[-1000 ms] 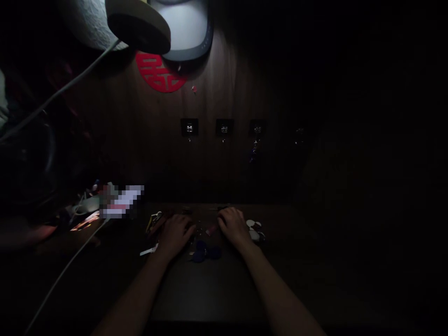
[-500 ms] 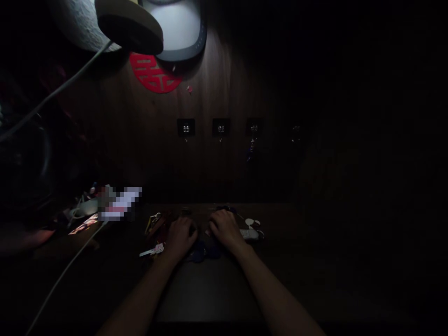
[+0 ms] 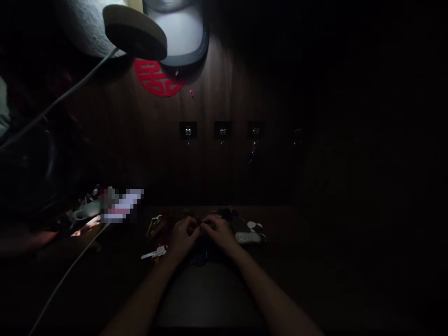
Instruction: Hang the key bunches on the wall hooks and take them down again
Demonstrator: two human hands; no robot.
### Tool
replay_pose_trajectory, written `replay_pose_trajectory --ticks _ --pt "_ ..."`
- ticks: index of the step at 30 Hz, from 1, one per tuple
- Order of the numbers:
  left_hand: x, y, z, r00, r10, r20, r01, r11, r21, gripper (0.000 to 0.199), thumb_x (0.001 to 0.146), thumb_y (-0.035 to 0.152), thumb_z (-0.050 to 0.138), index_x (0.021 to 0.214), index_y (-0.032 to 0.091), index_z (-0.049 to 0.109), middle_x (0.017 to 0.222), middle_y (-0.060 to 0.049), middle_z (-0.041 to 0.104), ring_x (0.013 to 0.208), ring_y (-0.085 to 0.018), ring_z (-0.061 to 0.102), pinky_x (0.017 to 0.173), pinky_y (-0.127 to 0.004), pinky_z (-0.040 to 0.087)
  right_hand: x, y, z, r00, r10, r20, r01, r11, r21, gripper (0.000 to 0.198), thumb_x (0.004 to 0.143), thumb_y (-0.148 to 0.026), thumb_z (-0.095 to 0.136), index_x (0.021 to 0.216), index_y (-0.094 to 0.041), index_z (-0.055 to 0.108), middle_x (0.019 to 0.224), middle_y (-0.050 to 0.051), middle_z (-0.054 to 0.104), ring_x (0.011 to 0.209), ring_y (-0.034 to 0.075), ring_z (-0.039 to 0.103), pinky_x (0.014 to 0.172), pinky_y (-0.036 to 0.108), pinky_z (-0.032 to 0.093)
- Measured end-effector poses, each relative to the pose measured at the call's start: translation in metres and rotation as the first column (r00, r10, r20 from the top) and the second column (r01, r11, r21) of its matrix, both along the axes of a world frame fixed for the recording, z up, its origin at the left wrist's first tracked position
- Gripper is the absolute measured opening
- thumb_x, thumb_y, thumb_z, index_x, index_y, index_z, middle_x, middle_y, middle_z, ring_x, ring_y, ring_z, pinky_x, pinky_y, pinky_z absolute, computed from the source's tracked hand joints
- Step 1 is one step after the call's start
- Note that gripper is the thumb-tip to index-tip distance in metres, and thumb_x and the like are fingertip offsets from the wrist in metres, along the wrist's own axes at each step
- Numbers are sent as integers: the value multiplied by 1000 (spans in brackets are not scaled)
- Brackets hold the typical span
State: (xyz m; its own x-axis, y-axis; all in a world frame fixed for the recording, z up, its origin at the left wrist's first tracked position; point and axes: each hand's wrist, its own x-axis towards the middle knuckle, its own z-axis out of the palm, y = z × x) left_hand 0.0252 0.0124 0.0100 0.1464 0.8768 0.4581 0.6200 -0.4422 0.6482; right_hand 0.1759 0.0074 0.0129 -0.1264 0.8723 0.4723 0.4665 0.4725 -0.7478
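Left hand point(image 3: 184, 235) and right hand point(image 3: 219, 233) have drawn together | fingertips meet at 12 o'clock over small dark keys point(image 3: 203, 254); grip unclear | white oblong fob point(image 3: 248, 237) uncovered at 3 o'clock

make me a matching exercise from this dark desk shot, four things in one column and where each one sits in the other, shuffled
Things:
1. red paper cutout
2. pale key fob
3. light-coloured key
4. row of small wall hooks

Places:
A. on the desk just to the right of the right hand
B. on the wood wall, straight above the hands
C. high on the wall, under the lamp head
D. on the desk just to the left of the left hand

Pairs: 1-C, 2-A, 3-D, 4-B
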Motion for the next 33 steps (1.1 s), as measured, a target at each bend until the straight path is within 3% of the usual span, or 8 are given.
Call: replay_pose_trajectory --ticks 4,8,15,19,25,30,33 --pt "-1 -2 0 994 -54 98 53 998 18 18 78 32 51 90 21 58 87 -3 66 82 -18 62 76 -32 47 2 4 1 975 -32 -218 16 997 -75 14 75 -33 57 72 -21 63 70 -2 62 73 16 58 70 27 43" --pt "-2 -3 0 975 -128 180 120 991 56 26 84 34 45 104 22 56 102 -4 65 98 -19 59 87 -35 45 4 5 5 884 -79 -460 6 987 -158 19 68 -39 62 72 -21 62 62 -3 60 65 15 57 59 25 44" --pt "3 -5 -1 975 -198 104 168 955 247 45 76 26 57 120 22 46 122 -8 52 115 -20 47 100 -38 36 3 4 11 717 -24 -697 -192 954 -230 32 60 -45 71 77 -19 61 56 -4 62 46 11 54 41 21 42" --pt "2 -1 -5 981 -167 99 149 974 170 46 75 26 57 119 22 48 121 -8 53 114 -21 48 98 -39 37 0 0 14 645 25 -764 -287 934 -212 32 60 -43 73 78 -19 60 61 -2 65 47 12 58 38 19 42" --pt "-1 1 -9 982 -188 -16 189 981 49 21 79 32 53 92 21 64 98 -5 66 98 -20 57 91 -37 42 2 -7 26 477 32 -878 -345 926 -154 31 60 -36 75 79 -20 58 69 -2 67 60 14 62 52 23 49" --pt "-1 -5 -1 986 -166 -10 166 985 45 20 80 34 51 89 22 64 95 -3 68 96 -19 59 89 -34 43 16 -1 28 318 -28 -948 -236 966 -108 28 60 -31 75 80 -23 58 81 -3 68 73 12 64 64 23 49" --pt "-1 -6 0 985 -173 -16 173 984 47 20 78 33 53 91 23 64 96 -3 68 95 -19 59 88 -33 44 24 0 28 274 -16 -962 -238 968 -84 26 65 -33 72 84 -25 55 89 -3 68 83 14 64 68 27 50"
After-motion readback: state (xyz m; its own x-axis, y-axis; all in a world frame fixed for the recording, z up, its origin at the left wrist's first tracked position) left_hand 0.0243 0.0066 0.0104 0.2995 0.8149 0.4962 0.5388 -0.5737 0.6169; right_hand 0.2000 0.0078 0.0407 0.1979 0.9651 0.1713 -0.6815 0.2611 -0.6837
